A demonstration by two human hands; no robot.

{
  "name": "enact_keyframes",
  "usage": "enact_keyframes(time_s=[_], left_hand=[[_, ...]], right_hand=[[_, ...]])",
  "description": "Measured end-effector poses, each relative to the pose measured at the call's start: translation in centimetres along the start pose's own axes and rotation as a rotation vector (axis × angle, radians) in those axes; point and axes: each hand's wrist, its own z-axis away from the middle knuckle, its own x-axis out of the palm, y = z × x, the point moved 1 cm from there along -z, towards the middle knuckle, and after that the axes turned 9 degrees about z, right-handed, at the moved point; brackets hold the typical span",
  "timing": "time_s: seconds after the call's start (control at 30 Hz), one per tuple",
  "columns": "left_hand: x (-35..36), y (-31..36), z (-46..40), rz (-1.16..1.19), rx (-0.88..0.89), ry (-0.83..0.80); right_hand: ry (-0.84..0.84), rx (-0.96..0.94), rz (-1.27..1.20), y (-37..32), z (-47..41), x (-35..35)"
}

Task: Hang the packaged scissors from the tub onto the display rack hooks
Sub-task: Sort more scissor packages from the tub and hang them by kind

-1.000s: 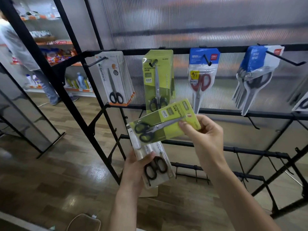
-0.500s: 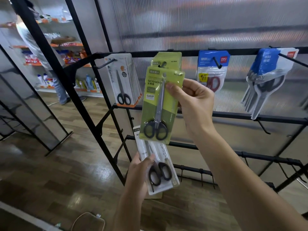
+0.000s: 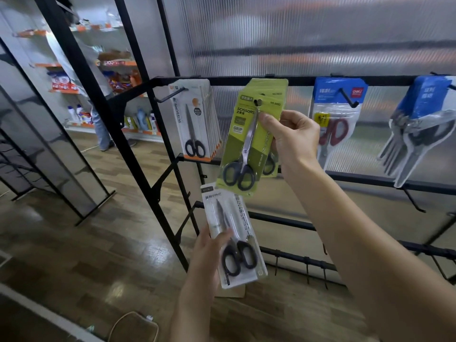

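My right hand (image 3: 291,137) pinches a green scissors pack (image 3: 243,141) by its right edge. The pack stands upright, its hang hole over the tip of a rack hook (image 3: 259,102), in front of more green packs (image 3: 274,88) hanging there. Lower down, my left hand (image 3: 209,253) holds a clear-and-white pack of black-handled scissors (image 3: 234,238), thumb across its front. The tub is out of view.
The black display rack (image 3: 283,81) also carries white packs (image 3: 195,122) on the left hook, blue-topped red scissors (image 3: 336,114) and blue packs (image 3: 419,124) at right. Bare hooks stick out from the lower bars (image 3: 417,203). A person (image 3: 98,99) stands at far shelves. A cable (image 3: 133,324) lies on the floor.
My right hand turned the green pack from lying sideways to upright and lifted it onto the hook tip. The left hand stayed low with its pack.
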Motion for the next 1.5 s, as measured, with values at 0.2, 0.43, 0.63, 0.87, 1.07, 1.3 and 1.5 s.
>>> enact_keyframes(time_s=[0.2, 0.43, 0.63, 0.87, 1.07, 1.3, 1.5], left_hand=[[-0.3, 0.1, -0.6, 0.039, 0.003, -0.017], [-0.5, 0.3, -0.2, 0.043, -0.02, -0.094], [-0.8, -0.3, -0.6, 0.12, -0.066, -0.166], [-0.6, -0.5, -0.1, 0.149, -0.084, -0.186], [-0.2, -0.5, 0.9, 0.133, -0.093, -0.245], [1.7, -1.6, 1.8, 0.07, -0.119, -0.385], [3.9, -2.8, 1.6, 0.018, -0.109, -0.428]], right_hand=[[0.123, 0.019, 0.141, -0.1, -2.7, 0.3], [0.178, -0.003, 0.355, 0.1, -4.2, 1.0], [0.114, 0.0, 0.369, 1.2, -2.5, 0.0], [0.055, 0.021, 0.332, 4.0, 2.3, -1.8], [-0.167, 0.162, 0.321, 7.5, 8.7, -3.7], [-0.305, 0.244, 0.199, 8.6, 11.8, -6.7], [-0.15, 0.203, 0.192, 7.3, 12.0, -11.7]])
